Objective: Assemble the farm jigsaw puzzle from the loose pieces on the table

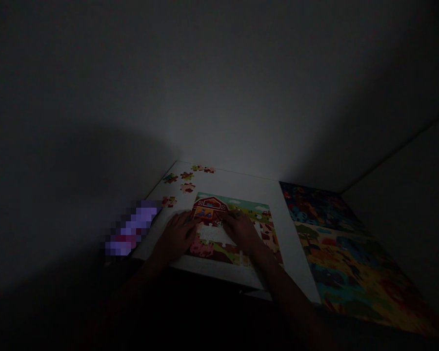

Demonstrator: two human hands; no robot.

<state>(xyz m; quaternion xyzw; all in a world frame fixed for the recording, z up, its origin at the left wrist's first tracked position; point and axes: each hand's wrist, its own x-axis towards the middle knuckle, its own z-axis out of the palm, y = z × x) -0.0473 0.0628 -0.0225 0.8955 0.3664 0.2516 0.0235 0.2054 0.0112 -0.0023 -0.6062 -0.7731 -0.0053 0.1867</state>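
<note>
- The puzzle (252, 201) lies flat on a white table (296, 263), in front of the person. It is made in part. Its long side runs from 9 to 3 o'clock, with a small tilt.
- A bare hole (212, 235) shows in the puzzle. Take this hole as the middle of the clock. It looks longer from 9 to 3 o'clock, but the right hand hides some of it.
- The left hand (175, 235) is at 9 o'clock, by the puzzle's near left edge. Its fingers lie a bit apart and point to about 1 o'clock.
- The right hand (242, 230) is at 3 o'clock, over the puzzle. Its fingers bend and point to about 10 o'clock.
- So the hole sits between the two hands. It is too dark to tell if either hand pinches a piece.
- The red barn (209, 204) is at 12 o'clock, and the pink pig (202, 249) is near 7.
- Loose pieces (188, 187) lie from 10 to 12 o'clock, apart from the puzzle. The left hand is nearer to them. The closest one is at about 12 o'clock from that hand.
- A blurry purple thing (137, 226) is at 9 o'clock, past the left hand.
- Two bright animal pictures (351, 263) are at 2 to 4 o'clock, well past the right hand.
</note>
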